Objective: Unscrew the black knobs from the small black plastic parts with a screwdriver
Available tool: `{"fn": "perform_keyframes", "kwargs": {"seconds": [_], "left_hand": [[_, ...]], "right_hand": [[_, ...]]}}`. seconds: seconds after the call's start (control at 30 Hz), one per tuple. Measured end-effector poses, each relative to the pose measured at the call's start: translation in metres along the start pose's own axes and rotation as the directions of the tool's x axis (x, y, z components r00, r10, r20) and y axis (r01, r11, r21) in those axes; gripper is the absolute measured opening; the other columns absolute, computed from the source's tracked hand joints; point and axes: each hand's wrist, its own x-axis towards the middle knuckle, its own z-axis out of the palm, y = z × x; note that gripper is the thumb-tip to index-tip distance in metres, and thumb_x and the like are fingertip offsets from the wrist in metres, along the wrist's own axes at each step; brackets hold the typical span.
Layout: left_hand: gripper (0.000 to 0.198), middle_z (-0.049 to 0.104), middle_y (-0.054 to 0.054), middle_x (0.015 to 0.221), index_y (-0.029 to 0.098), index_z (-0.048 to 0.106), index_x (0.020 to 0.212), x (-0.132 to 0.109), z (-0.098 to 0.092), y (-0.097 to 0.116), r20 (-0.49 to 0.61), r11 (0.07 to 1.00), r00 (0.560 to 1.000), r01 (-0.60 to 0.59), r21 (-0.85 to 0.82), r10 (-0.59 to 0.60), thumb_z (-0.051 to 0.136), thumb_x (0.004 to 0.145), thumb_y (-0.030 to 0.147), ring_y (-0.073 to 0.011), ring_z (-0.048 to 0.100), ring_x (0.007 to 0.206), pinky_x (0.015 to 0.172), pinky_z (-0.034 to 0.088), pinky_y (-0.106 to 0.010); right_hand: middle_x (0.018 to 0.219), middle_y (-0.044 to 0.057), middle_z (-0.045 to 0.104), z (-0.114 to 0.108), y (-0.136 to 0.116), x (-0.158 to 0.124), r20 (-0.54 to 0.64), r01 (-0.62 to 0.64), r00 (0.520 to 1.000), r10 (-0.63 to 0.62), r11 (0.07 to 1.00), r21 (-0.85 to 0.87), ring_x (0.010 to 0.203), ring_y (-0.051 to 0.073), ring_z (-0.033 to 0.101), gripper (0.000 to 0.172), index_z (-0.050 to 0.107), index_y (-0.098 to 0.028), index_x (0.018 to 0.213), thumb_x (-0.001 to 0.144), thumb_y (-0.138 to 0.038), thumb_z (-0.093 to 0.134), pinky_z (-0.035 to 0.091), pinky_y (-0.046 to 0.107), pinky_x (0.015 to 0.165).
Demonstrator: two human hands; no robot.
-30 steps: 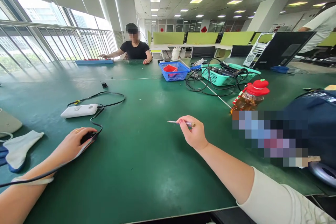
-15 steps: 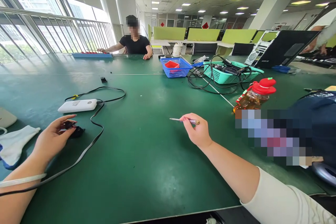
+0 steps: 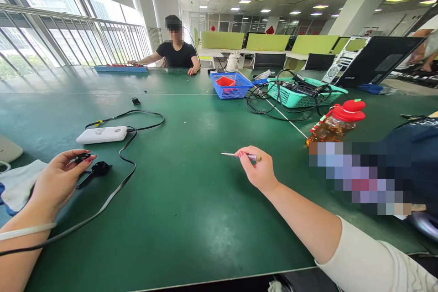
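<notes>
My left hand (image 3: pixel 56 180) pinches a small black part (image 3: pixel 82 158) between thumb and fingers, at the left of the green table (image 3: pixel 178 219). Just right of that hand lies another black piece (image 3: pixel 100 169) with a flat strip running from it; its exact kind does not show. My right hand (image 3: pixel 256 169), near the middle, is closed round the handle of a small screwdriver (image 3: pixel 253 157). Its thin metal shaft points left, above the tabletop. The two hands are well apart.
A white power bank-like box (image 3: pixel 101 134) with a black cable (image 3: pixel 118 187) lies beyond my left hand. A white cloth (image 3: pixel 23 182) is at far left. Further back stand a blue basket (image 3: pixel 231 91), a green basket (image 3: pixel 290 98) and a red-lidded bottle (image 3: pixel 331 130). A person (image 3: pixel 178 54) sits opposite.
My left hand has drawn back to the left with the small black part, uncovering more of the black piece on the table. The right hand and screwdriver stay nearly still.
</notes>
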Motion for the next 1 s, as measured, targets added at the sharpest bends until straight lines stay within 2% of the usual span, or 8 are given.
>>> {"fn": "perform_keyframes", "kwargs": {"seconds": [0.13, 0.27, 0.33, 0.4, 0.57, 0.77, 0.9, 1.0], "left_hand": [[0.038, 0.066, 0.0, 0.097, 0.025, 0.058, 0.09, 0.003, -0.001, -0.007, 0.016, 0.995, 0.996, -0.088, -0.052, 0.089, 0.078, 0.057, 0.027, -0.017, 0.066, 0.1, 0.114, 0.04, -0.041], [0.05, 0.068, -0.004, 0.109, 0.027, 0.063, 0.114, 0.007, -0.007, -0.013, 0.044, 0.972, 0.983, -0.184, 0.149, 0.179, 0.071, 0.067, 0.039, -0.0221, 0.062, 0.113, 0.115, 0.038, -0.048], [0.053, 0.069, -0.007, 0.112, 0.025, 0.063, 0.123, 0.008, -0.011, -0.015, 0.068, 0.942, 0.983, -0.182, 0.282, 0.17, 0.065, 0.073, 0.046, -0.0253, 0.061, 0.114, 0.114, 0.037, -0.053], [0.053, 0.07, -0.009, 0.112, 0.022, 0.064, 0.121, 0.01, -0.013, -0.016, 0.091, 0.926, 0.984, -0.177, 0.333, 0.155, 0.063, 0.075, 0.05, -0.0276, 0.062, 0.113, 0.113, 0.038, -0.054], [0.052, 0.07, -0.01, 0.111, 0.02, 0.061, 0.109, 0.013, -0.013, -0.019, 0.1, 0.968, 0.984, -0.167, 0.186, 0.151, 0.073, 0.068, 0.05, -0.0279, 0.064, 0.112, 0.111, 0.042, -0.05], [0.065, 0.071, -0.007, 0.105, 0.024, 0.056, 0.127, 0.005, -0.015, -0.01, 0.107, 0.979, 0.984, -0.158, 0.129, 0.145, 0.072, 0.071, 0.052, -0.0278, 0.067, 0.11, 0.112, 0.042, -0.051], [0.061, 0.075, -0.008, 0.103, 0.025, 0.062, 0.123, 0.0, -0.016, -0.004, 0.116, 0.969, 0.991, -0.09, 0.231, 0.064, 0.07, 0.069, 0.053, -0.0296, 0.065, 0.116, 0.112, 0.042, -0.049], [0.058, 0.076, -0.008, 0.099, 0.024, 0.064, 0.118, -0.001, -0.015, -0.002, 0.108, 0.926, 0.993, -0.091, 0.367, 0.055, 0.067, 0.068, 0.053, -0.0297, 0.069, 0.109, 0.108, 0.045, -0.048]], "right_hand": [[0.069, 0.0, 0.069, 0.001, 0.0, 0.0, 0.004, 0.003, 1.0, -0.003, 1.0, -0.004, 0.059, 0.014, 0.06, 0.023, 0.068, -0.022, 0.076, 0.091, -0.025, 0.051, 0.049, 0.026, 0.057], [0.069, 0.0, 0.069, 0.001, 0.0, 0.001, 0.003, 0.015, 1.0, -0.015, 1.0, -0.003, 0.058, 0.013, 0.059, 0.022, 0.068, -0.022, 0.076, 0.091, -0.024, 0.051, 0.049, 0.025, 0.057], [0.069, 0.0, 0.069, 0.0, -0.001, 0.001, 0.005, 0.011, 1.0, -0.011, 1.0, 0.003, 0.058, 0.013, 0.06, 0.022, 0.068, -0.022, 0.076, 0.091, -0.024, 0.052, 0.049, 0.026, 0.057], [0.07, 0.0, 0.069, 0.0, -0.001, 0.0, 0.011, 0.002, 1.0, -0.002, 1.0, 0.006, 0.059, 0.014, 0.06, 0.022, 0.068, -0.022, 0.076, 0.091, -0.025, 0.051, 0.049, 0.026, 0.058], [0.071, 0.001, 0.069, -0.001, -0.001, 0.0, 0.031, -0.02, 0.999, 0.02, 1.0, -0.002, 0.06, 0.015, 0.061, 0.024, 0.068, -0.023, 0.076, 0.092, -0.028, 0.051, 0.05, 0.028, 0.059], [0.07, 0.001, 0.069, -0.001, -0.001, 0.0, 0.037, -0.009, 0.999, 0.009, 1.0, -0.006, 0.059, 0.014, 0.06, 0.024, 0.068, -0.023, 0.076, 0.092, -0.027, 0.051, 0.049, 0.027, 0.058], [0.069, 0.001, 0.069, -0.001, -0.001, 0.0, 0.032, 0.002, 0.999, -0.002, 1.0, 0.001, 0.059, 0.014, 0.06, 0.023, 0.068, -0.022, 0.076, 0.091, -0.025, 0.051, 0.048, 0.026, 0.057], [0.069, 0.0, 0.069, 0.0, 0.0, 0.0, 0.034, 0.009, 0.999, -0.009, 1.0, -0.005, 0.058, 0.014, 0.059, 0.023, 0.068, -0.022, 0.076, 0.091, -0.024, 0.051, 0.048, 0.026, 0.057]]}}
